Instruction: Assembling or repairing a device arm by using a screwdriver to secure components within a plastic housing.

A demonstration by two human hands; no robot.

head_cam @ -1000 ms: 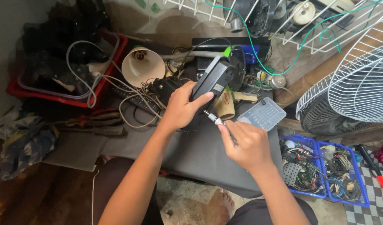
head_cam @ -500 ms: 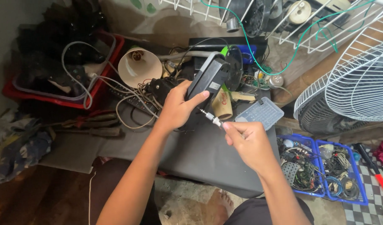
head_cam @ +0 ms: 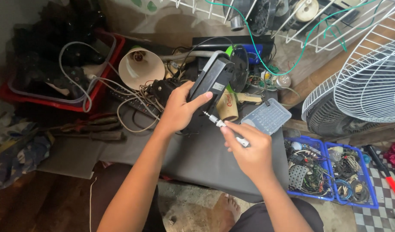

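Note:
My left hand (head_cam: 180, 107) grips a black box-shaped device (head_cam: 212, 79) and holds it tilted above a dark grey work surface (head_cam: 197, 159). My right hand (head_cam: 247, 150) holds a small silver screwdriver (head_cam: 221, 124) whose tip points up-left at the lower end of the device, close to my left thumb. A clear plastic bit case (head_cam: 266, 117) lies just behind my right hand.
A white lamp shade (head_cam: 139, 68) and tangled cables (head_cam: 133, 107) lie behind the device. A red tray (head_cam: 105, 86) of dark parts stands at the left. White fan grilles (head_cam: 369, 81) are at the right, blue bins (head_cam: 330, 174) of wires below them.
Both hands and the device have shifted slightly with the camera. The screwdriver tip has stayed at the device's lower end; the grip is the same.

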